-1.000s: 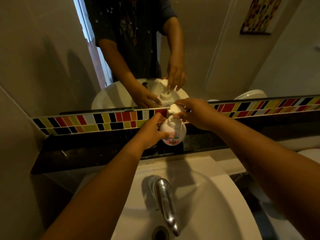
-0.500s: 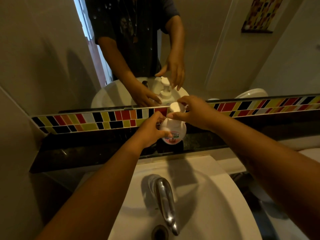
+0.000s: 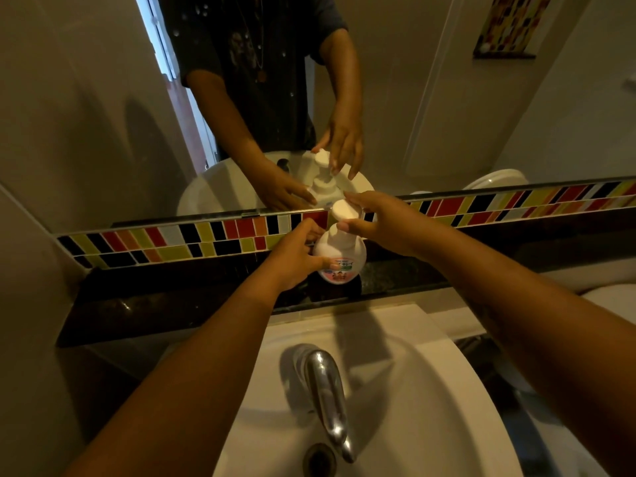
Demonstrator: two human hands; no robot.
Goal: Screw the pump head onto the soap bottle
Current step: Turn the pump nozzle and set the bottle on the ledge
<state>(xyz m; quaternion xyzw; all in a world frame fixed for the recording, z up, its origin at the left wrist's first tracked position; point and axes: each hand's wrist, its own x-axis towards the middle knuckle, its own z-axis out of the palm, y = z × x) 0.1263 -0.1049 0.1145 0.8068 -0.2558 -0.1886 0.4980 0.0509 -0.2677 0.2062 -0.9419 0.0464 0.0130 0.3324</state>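
A round white soap bottle [image 3: 344,256] with a pink label stands on the dark stone ledge [image 3: 172,304] behind the basin. My left hand [image 3: 296,256] grips its left side, thumb across the front. The white pump head [image 3: 344,211] sits on top of the bottle's neck. My right hand [image 3: 382,218] pinches the pump head from the right, with the thumb below and a finger above it. The mirror repeats the bottle and both hands.
A chrome tap [image 3: 327,397] rises over the white basin [image 3: 430,390] below my arms, with the drain [image 3: 318,459] at the bottom. A band of coloured tiles [image 3: 172,239] runs under the mirror [image 3: 447,98]. A white toilet [image 3: 612,297] sits at the right.
My right hand has turned on the pump head, and the head's flat top now faces me more. The left hand keeps its hold on the bottle.
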